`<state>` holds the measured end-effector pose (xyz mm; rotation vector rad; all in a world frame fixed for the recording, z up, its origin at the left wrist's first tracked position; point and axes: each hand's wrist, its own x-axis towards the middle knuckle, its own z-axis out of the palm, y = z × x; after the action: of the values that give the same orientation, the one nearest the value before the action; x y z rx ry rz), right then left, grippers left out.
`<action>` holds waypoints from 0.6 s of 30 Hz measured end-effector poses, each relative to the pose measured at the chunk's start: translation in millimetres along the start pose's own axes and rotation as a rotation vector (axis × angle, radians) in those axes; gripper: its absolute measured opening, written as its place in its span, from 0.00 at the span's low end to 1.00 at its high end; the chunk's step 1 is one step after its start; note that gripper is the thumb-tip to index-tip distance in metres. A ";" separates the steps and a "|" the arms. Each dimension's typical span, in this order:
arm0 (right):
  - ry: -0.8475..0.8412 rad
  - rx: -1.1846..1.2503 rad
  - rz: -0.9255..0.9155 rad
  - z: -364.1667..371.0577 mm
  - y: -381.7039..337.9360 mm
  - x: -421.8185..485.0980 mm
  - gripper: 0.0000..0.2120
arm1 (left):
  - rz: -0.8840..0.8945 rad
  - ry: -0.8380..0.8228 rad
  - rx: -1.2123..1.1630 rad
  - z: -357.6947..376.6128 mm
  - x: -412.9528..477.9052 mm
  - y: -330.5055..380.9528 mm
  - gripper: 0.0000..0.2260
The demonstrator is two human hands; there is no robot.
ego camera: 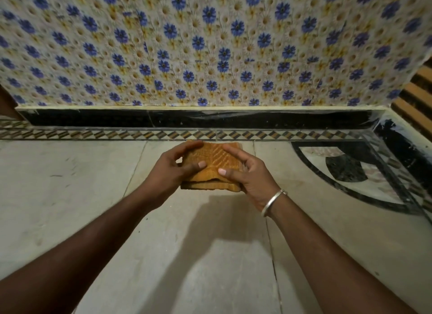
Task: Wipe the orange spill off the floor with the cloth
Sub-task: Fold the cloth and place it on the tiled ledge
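Cloth (210,160), folded, sits in the grip of left hand (173,171) and right hand (250,175), side edges hidden.

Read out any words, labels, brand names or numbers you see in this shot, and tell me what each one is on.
There is no text to read anywhere in this view.
The cloth, gripped by the left hand and the right hand: woven pattern only.
Wall covering: printed flowers only.
Floor border: geometric inlay only.
Bangle: no marking visible.
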<state>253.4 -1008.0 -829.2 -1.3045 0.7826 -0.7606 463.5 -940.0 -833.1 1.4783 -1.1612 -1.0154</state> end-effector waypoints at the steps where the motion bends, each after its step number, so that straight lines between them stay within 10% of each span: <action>1: -0.012 0.013 0.000 -3.4 -4.5 1.4 0.31 | 0.010 -0.030 -0.002 -3.7 3.3 5.2 0.26; 9: -0.046 -0.094 -0.025 -36.3 -61.8 33.4 0.36 | 0.088 -0.101 -0.034 -1.2 44.9 50.8 0.34; 18: 0.204 -0.367 -0.378 -40.4 -183.9 92.0 0.20 | 0.320 0.177 -0.054 20.6 106.0 178.2 0.13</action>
<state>260.3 -1127.0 -656.8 -1.7544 0.8771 -1.0997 433.4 -1062.2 -667.1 1.2622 -1.1859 -0.6788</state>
